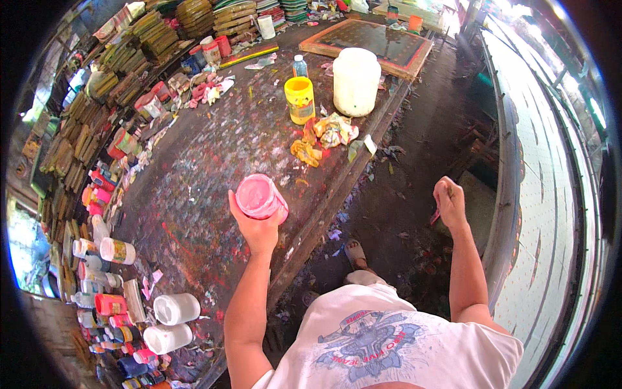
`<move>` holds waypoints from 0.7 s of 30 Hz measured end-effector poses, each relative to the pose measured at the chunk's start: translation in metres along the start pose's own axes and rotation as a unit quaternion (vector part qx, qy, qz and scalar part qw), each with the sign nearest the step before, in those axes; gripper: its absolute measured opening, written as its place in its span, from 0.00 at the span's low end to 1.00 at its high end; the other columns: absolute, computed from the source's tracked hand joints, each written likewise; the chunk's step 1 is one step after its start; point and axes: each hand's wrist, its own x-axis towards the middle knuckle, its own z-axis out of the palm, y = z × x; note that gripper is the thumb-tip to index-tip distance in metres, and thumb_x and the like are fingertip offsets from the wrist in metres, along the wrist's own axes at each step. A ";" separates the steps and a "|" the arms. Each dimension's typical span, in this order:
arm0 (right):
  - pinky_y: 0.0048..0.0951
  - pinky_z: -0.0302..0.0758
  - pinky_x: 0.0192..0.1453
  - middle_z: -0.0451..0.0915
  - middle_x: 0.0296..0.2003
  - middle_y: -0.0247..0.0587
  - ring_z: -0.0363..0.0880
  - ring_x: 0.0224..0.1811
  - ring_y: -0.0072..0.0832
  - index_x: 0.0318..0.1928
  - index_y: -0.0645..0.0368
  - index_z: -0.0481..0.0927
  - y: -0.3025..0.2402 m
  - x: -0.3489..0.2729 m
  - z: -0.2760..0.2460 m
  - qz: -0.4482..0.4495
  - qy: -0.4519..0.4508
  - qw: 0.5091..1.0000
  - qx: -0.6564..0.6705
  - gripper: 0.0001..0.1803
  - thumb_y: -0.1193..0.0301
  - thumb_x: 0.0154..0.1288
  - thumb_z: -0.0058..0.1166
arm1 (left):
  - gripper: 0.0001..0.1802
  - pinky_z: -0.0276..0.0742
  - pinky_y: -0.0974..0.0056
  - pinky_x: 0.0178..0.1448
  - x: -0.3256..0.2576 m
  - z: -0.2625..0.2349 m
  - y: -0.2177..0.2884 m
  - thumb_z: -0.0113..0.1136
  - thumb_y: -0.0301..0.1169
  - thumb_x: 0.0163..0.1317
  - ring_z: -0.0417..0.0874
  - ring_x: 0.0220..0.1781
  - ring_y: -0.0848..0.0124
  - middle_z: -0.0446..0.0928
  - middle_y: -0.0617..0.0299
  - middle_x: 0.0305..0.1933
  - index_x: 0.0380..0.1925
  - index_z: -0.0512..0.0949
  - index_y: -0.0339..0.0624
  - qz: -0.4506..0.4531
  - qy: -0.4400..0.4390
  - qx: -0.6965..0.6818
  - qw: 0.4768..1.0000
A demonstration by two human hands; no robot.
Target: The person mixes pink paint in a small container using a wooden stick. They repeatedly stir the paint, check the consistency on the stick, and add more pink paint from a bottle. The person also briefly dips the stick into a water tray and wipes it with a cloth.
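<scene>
My left hand [254, 227] grips an open jar of pink paint [260, 196] and holds it just above the near edge of the paint-stained worktable [201, 162]. My right hand [449, 202] is out to the right over the dark floor, closed on a thin red-tipped stick [435, 216] that points down. A yellow container [300, 99] and a large white tub [356, 81] stand farther back on the table, with crumpled paint-soaked rags [324, 137] in front of them.
Rows of paint jars and bottles [113, 285] line the table's left side. Two white tubs [172, 321] lie at the near left. Stacked wooden frames [155, 35] sit at the back. A framed printing screen [369, 42] lies far back. A long white printed cloth [541, 214] runs along the right.
</scene>
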 end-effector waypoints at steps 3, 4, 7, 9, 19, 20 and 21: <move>0.31 0.65 0.34 0.69 0.26 0.26 0.65 0.30 0.16 0.34 0.59 0.76 0.042 0.018 0.006 0.034 -0.045 0.998 -0.015 0.31 0.49 0.95 0.50 | 0.75 0.64 0.49 0.91 0.036 0.036 -0.001 0.90 0.23 0.49 0.72 0.85 0.56 0.67 0.48 0.85 0.91 0.48 0.36 0.009 0.029 0.037 0.999; 0.34 0.67 0.34 0.69 0.25 0.28 0.66 0.30 0.19 0.35 0.60 0.77 0.054 0.025 0.009 0.083 -0.065 0.993 -0.054 0.29 0.52 0.95 0.52 | 0.75 0.64 0.49 0.91 0.049 0.049 0.000 0.90 0.23 0.48 0.72 0.85 0.55 0.67 0.48 0.85 0.91 0.48 0.35 -0.002 0.044 0.044 0.998; 0.46 0.73 0.36 0.76 0.25 0.45 0.76 0.27 0.35 0.39 0.64 0.80 0.085 0.052 0.015 0.041 -0.122 0.988 -0.085 0.24 0.57 0.93 0.56 | 0.74 0.64 0.51 0.91 0.091 0.086 -0.020 0.89 0.23 0.49 0.71 0.86 0.56 0.66 0.47 0.86 0.91 0.48 0.34 0.011 0.079 0.041 0.996; 0.51 0.77 0.38 0.80 0.26 0.56 0.83 0.30 0.59 0.38 0.65 0.81 0.106 0.070 0.013 0.041 -0.173 0.972 -0.155 0.22 0.59 0.89 0.59 | 0.75 0.64 0.51 0.92 0.119 0.109 -0.032 0.89 0.25 0.50 0.70 0.88 0.54 0.63 0.45 0.88 0.92 0.46 0.34 0.004 0.095 0.046 0.994; 0.58 0.78 0.40 0.82 0.28 0.62 0.85 0.35 0.66 0.37 0.64 0.81 0.159 0.135 -0.016 0.093 -0.303 0.919 -0.235 0.23 0.58 0.87 0.62 | 0.77 0.60 0.53 0.93 0.214 0.165 -0.096 0.93 0.28 0.48 0.65 0.91 0.54 0.61 0.44 0.90 0.92 0.47 0.32 0.014 0.198 0.161 0.967; 0.56 0.76 0.38 0.80 0.27 0.62 0.84 0.33 0.65 0.36 0.65 0.80 0.165 0.139 -0.017 0.086 -0.306 0.920 -0.232 0.23 0.58 0.87 0.61 | 0.77 0.60 0.52 0.93 0.215 0.165 -0.101 0.93 0.29 0.49 0.65 0.91 0.53 0.61 0.44 0.90 0.92 0.47 0.32 0.015 0.206 0.169 0.964; 0.54 0.75 0.37 0.78 0.26 0.62 0.82 0.31 0.63 0.35 0.66 0.78 0.172 0.145 -0.017 0.078 -0.309 0.920 -0.228 0.24 0.59 0.87 0.61 | 0.77 0.60 0.52 0.93 0.214 0.162 -0.106 0.93 0.29 0.49 0.64 0.91 0.53 0.60 0.43 0.90 0.92 0.47 0.32 0.016 0.216 0.178 0.960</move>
